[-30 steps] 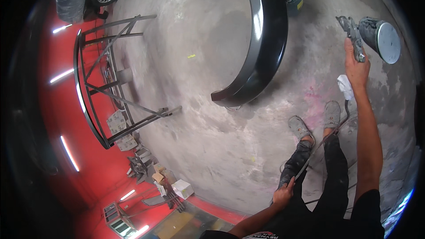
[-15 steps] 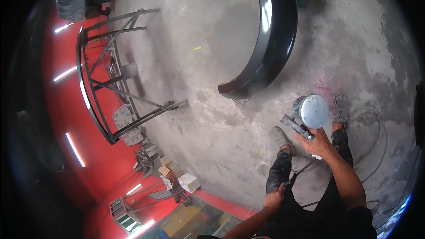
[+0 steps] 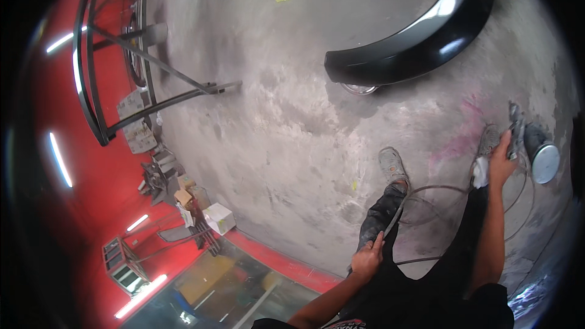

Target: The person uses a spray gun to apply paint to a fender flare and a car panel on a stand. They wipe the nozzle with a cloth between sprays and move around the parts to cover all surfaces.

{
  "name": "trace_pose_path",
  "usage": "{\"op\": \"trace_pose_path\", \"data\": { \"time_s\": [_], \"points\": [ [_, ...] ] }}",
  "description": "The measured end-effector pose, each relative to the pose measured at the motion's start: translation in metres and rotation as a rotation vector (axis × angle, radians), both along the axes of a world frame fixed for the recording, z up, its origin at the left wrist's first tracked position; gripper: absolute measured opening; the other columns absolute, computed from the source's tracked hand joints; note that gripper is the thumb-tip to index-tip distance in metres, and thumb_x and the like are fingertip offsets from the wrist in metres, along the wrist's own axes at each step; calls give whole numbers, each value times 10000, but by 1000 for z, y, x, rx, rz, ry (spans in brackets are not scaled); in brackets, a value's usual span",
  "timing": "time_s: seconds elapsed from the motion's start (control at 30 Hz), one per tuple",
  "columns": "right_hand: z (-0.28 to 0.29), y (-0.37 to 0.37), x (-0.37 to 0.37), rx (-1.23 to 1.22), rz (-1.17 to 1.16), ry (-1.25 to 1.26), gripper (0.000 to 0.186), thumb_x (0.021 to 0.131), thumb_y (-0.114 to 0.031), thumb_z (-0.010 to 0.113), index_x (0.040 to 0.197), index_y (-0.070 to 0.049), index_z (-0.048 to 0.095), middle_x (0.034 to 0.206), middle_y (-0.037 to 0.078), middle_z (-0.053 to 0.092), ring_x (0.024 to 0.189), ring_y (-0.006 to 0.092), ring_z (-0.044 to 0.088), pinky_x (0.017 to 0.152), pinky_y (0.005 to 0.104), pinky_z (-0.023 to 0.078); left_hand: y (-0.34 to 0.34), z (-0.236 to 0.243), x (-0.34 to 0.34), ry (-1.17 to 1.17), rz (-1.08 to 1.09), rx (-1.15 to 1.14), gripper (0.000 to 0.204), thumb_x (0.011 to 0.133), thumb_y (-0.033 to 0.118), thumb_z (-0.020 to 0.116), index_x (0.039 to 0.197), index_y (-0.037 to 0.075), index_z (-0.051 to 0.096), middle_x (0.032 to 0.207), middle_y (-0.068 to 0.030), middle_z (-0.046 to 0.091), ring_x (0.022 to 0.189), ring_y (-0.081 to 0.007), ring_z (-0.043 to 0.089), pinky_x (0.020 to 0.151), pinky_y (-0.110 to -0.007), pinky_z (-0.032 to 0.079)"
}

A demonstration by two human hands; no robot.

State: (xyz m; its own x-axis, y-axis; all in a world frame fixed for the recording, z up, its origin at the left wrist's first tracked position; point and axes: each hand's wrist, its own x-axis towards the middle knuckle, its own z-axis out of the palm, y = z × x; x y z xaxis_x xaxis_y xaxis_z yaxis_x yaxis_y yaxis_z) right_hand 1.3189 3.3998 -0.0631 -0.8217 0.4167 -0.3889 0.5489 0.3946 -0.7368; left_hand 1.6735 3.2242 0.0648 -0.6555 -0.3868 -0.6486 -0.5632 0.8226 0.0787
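My right hand (image 3: 502, 161) is closed around the grip of a grey spray gun (image 3: 517, 127) at the right side. The gun's round cup (image 3: 544, 162), with a pale lid, sticks out to the right of it. Something white (image 3: 481, 172) shows beside that hand; I cannot tell what it is. Lower in the picture my left hand (image 3: 368, 259) is wrapped around a thin hose (image 3: 395, 218) next to my left leg. The hose loops to the right across the floor. Ahead, apart from both hands, is a curved glossy black car body panel (image 3: 420, 55).
Over on the left stands a dark metal frame (image 3: 146, 58) before a red wall (image 3: 42, 207). Cardboard boxes (image 3: 219, 218) and scrap lie along that wall. A round metal piece (image 3: 359, 89) shows under the panel's near end. My shoe (image 3: 392, 164) rests on the concrete floor.
My right hand has swung the spray gun to the right and turned it, tipping the cup. The view has shifted, so the panel appears farther right and higher. My left hand still grips the hose.
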Motion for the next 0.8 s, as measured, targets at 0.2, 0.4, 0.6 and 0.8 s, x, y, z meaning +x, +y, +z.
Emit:
{"op": "trace_pose_path", "data": {
  "time_s": [0.2,0.4,0.6,0.8],
  "points": [
    [-29,-85,111,189,541,142,432,934,-276,556,1232,36,549,1184,224,594,1095,332,568,943,413,411,-31,-1,26,87,98,12,325,908,299,562,1222,222,594,664,-62,568,487,-255,581,406,-397,457],
    [-54,-204,171,214,864,229,378,903,-278,595,1130,25,604,1151,215,605,1058,374,567,928,432,423,-37,2,48,79,200,57,319,908,302,560,1215,221,595,656,-48,561,463,-246,560,393,-391,448],
    [-38,-312,150,37,1031,349,308,865,-297,643,917,6,663,890,184,670,841,370,622,799,427,466,-31,-2,62,125,275,12,313,866,275,619,1173,213,627,609,-36,523,431,-224,522,374,-375,417],
    [-4,-295,126,-201,1101,39,399,867,-333,636,1022,34,617,867,214,645,808,364,627,753,395,478,-16,-2,56,132,309,-29,297,852,261,639,1146,214,647,599,-27,516,432,-222,520,376,-379,413]
  ]
}}
